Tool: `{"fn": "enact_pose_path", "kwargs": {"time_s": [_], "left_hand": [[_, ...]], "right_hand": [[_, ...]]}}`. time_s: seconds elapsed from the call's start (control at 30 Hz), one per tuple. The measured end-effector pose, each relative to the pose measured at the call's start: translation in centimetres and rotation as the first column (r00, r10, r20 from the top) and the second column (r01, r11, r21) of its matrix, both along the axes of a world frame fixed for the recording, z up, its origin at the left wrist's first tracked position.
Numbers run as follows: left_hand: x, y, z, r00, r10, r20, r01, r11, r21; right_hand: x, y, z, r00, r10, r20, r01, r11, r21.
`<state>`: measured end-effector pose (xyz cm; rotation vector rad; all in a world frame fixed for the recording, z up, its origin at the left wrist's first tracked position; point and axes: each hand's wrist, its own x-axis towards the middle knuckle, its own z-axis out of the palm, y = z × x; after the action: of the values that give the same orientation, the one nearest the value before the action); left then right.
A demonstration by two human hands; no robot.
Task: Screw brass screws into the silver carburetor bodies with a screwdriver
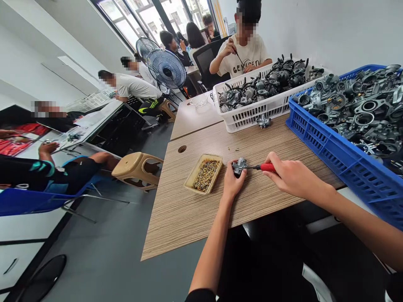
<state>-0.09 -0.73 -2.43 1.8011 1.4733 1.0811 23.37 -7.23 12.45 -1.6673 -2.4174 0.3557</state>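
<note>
My left hand (pixel 233 181) is closed around a small grey metal carburetor (pixel 241 164), held just over the wooden table (pixel 185 218). In my right hand (pixel 291 176) is a screwdriver (pixel 267 167) with a red handle. Its dark shaft points left and its tip meets the carburetor; the exact contact spot is too small to make out. Left of my left hand stands a cream tray (pixel 188 183) filled with small brass-coloured parts (pixel 206 175). Two tiny brass pieces (pixel 228 148) lie on the table beyond the carburetor.
A blue crate (pixel 333 153) heaped with carburetors stands at the right. Behind it is a white basket (pixel 252 118) of carburetors with black parts, one loose carburetor (pixel 263 121) before it. Across the table sits a co-worker (pixel 242 54). A beige stool (pixel 135 167) stands left.
</note>
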Motion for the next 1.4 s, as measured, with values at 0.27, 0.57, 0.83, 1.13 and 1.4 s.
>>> {"fn": "enact_pose_path", "kwargs": {"time_s": [0.27,0.57,0.83,1.13,1.4], "left_hand": [[-0.04,0.02,-0.01,1.000,0.005,0.001,-0.005,1.000,0.007],[0.04,-0.03,0.04,1.000,0.018,-0.015,-0.018,1.000,0.017],[0.07,-0.06,0.23,0.999,0.034,-0.011,-0.034,0.999,0.016],[0.03,-0.12,0.27,0.999,0.032,0.009,-0.032,0.999,0.018],[0.06,-0.13,0.24,0.999,0.039,0.002,-0.039,0.999,0.013]], "right_hand": [[0.05,0.00,-0.10,1.000,0.007,-0.022,-0.007,1.000,0.000],[0.07,0.00,-0.28,0.998,0.019,-0.053,-0.019,1.000,-0.005],[0.03,0.06,-0.36,0.998,0.023,-0.053,-0.024,1.000,-0.009],[0.15,0.09,-0.77,0.996,0.031,-0.089,-0.031,0.999,0.007],[0.17,0.07,-0.73,0.994,0.036,-0.104,-0.035,0.999,0.013]]}}
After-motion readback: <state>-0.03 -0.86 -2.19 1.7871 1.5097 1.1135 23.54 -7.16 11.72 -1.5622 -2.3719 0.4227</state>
